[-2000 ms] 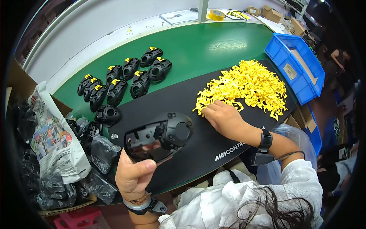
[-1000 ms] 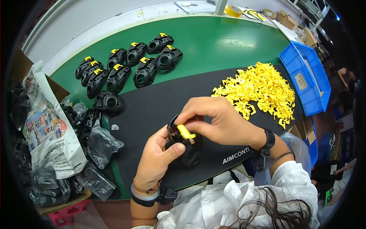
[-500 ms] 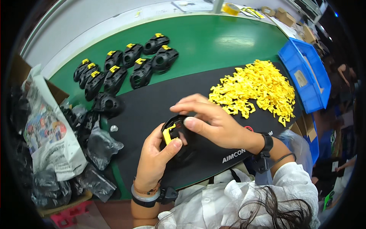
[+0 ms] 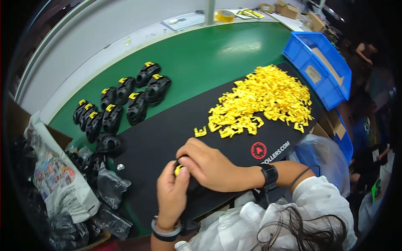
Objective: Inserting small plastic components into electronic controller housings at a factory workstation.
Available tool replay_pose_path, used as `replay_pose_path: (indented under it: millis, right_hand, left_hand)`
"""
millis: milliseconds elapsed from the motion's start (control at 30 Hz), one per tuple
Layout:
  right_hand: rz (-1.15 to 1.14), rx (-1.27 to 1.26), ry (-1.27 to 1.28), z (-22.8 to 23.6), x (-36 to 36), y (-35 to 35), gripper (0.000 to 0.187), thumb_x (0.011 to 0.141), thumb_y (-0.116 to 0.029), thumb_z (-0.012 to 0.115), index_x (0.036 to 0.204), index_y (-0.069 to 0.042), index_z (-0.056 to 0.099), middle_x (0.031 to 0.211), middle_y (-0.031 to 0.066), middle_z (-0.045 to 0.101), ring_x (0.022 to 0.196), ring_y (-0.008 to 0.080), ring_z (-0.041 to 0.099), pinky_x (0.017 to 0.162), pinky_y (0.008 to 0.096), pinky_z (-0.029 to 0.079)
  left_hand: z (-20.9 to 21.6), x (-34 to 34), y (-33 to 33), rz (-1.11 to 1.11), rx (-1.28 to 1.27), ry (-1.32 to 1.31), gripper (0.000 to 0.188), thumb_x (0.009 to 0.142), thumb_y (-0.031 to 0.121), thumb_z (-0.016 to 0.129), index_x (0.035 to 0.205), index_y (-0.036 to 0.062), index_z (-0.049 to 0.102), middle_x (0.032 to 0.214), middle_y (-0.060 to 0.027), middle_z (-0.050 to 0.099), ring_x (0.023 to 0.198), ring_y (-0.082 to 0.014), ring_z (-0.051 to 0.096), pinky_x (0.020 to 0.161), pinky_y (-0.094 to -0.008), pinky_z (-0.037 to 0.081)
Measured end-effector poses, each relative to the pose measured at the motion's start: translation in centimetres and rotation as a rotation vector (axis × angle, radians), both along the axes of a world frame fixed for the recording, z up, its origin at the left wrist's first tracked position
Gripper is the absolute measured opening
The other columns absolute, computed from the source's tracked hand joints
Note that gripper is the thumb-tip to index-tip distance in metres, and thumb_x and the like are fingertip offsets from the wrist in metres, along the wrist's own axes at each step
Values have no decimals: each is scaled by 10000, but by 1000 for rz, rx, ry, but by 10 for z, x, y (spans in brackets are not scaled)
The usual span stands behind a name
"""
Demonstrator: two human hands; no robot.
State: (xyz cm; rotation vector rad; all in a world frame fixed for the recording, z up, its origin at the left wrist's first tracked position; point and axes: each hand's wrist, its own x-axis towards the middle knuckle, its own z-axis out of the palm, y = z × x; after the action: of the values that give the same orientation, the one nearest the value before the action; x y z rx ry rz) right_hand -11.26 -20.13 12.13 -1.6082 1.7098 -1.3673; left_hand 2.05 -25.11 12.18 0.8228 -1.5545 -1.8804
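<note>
Both of my hands meet over the near part of the black mat [image 4: 144,167], around a black plastic shell [image 4: 182,160] that is mostly hidden by my fingers. My left hand [image 4: 171,196] grips the shell from the left, its thumb beside a yellow plastic clip [image 4: 178,170] in the shell. My right hand [image 4: 213,169] is closed over the shell's far and right side, fingers curled. Just beyond my right knuckles lies a loose yellow clip [image 4: 200,132], apart from the large heap of yellow clips [image 4: 268,98].
Several black shells with yellow clips [image 4: 111,119] stand in rows on the green table [image 4: 188,50]. Bagged black parts [image 4: 111,186] and a printed plastic bag [image 4: 58,171] crowd the left. A blue bin [image 4: 320,71] stands at the right, a clear bag [image 4: 324,161] nearer me.
My right hand has gone from open, resting lightly at the shell, to closed over it. The shell is now largely covered. The whole view has shifted, and a loose clip shows beside the heap.
</note>
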Motion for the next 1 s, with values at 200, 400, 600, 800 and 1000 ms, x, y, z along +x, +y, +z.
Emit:
replay_pose_path:
  millis: [200,400,600,800,1000]
  right_hand:
    - [146,-128,130,-21,-30,-35,180,936,-133,436,891,9,538,856,137,535,752,258,564,667,344,458]
    - [-342,226,168,-16,-176,-186,329,907,-247,447,856,43,592,844,238,618,797,390,598,723,464,457]
    - [-324,148,298,-17,-169,-235,356,892,-260,503,1117,10,560,1172,266,535,1085,372,521,922,418,420]
    - [166,121,607,2,-84,-72,177,800,-138,606,935,-36,657,990,101,636,1013,323,547,827,425,449]
    - [78,34,941,-41,-77,-18,155,775,-106,593,919,-61,630,890,68,598,921,239,533,811,376,423]
  left_hand:
    - [-29,2,-10,29,-175,1,454,926,215,554,1281,-33,418,1084,-118,571,949,-138,546,767,-244,450]
    - [-13,1,-15,9,-507,-315,609,824,201,668,1335,18,391,1281,-149,483,1131,-236,500,848,-326,457]
    - [-12,4,-24,79,-567,-330,429,797,166,683,1180,21,557,1126,-123,606,1033,-229,579,837,-336,466]
    - [25,32,-19,114,-925,-414,364,713,54,699,1065,17,616,1078,-151,622,1041,-308,576,919,-379,441]
    - [0,56,-117,225,-1257,-1051,516,730,-91,485,1227,47,503,1350,-147,434,1255,-376,378,987,-480,374]
